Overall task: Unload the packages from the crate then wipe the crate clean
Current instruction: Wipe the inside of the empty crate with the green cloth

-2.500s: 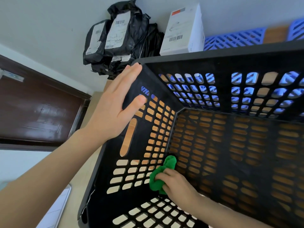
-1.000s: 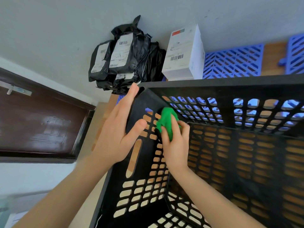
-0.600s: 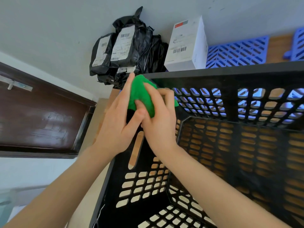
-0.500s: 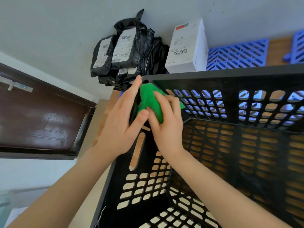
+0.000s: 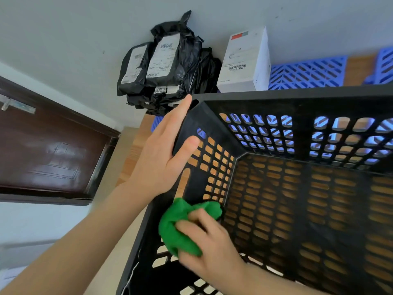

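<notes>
Right grip [image 5: 212, 245] round cloth [image 5: 174, 231] against crate [image 5: 297, 97]

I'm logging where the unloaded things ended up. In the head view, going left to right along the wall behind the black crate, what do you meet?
dark brown door → black mailer bags → white box → blue lattice panel
</notes>
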{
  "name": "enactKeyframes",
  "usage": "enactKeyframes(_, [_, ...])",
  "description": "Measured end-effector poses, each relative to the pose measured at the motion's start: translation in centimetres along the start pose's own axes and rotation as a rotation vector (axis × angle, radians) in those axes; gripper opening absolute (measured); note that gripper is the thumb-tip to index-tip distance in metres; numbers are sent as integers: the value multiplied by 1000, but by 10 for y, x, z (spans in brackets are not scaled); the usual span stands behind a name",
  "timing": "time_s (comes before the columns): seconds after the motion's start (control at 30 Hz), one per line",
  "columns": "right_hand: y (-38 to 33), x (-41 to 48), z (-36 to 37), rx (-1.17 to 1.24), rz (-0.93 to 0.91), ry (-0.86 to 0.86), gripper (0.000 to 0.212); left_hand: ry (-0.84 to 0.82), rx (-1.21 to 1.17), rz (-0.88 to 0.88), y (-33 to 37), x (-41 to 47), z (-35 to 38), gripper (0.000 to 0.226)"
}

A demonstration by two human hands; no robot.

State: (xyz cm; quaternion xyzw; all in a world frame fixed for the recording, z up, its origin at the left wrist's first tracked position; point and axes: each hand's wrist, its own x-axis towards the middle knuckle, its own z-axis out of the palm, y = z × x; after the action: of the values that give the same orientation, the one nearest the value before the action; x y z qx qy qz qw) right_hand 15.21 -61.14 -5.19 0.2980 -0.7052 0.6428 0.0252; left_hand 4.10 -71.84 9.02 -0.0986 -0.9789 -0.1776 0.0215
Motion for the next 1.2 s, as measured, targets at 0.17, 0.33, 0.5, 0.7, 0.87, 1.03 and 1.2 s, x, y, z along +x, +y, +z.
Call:
enactKeyframes(0.17, [12, -6, 0, -132, -140, -124, 39, -3, -16, -6, -1, 0, 0, 63])
enactKeyframes(0.33, [28, 71, -25, 40, 420, 425, 43, 8, -30, 3, -3, 1, 2, 63])
enactKeyframes(0.5, [25, 97, -31, 43, 380, 383, 39, 1, -48, 12, -4, 1, 1, 62])
enactKeyframes(0.7, [4, -3, -4, -18, 259, -242, 41, 1, -32, 9, -5, 0, 1, 61])
enactKeyframes(0.87, [6, -14, -17, -162, 254, -706, 45, -8, -47, -10, -7, -1, 2, 61])
enactKeyframes(1.03, [3, -9, -34, -325, 197, -659, 38, 0, -75, -14, -8, -2, 2, 63])
enactKeyframes(1.2, [5, -13, -59, -494, 225, -415, 45, 25, -90, 6, -6, -3, 0, 65])
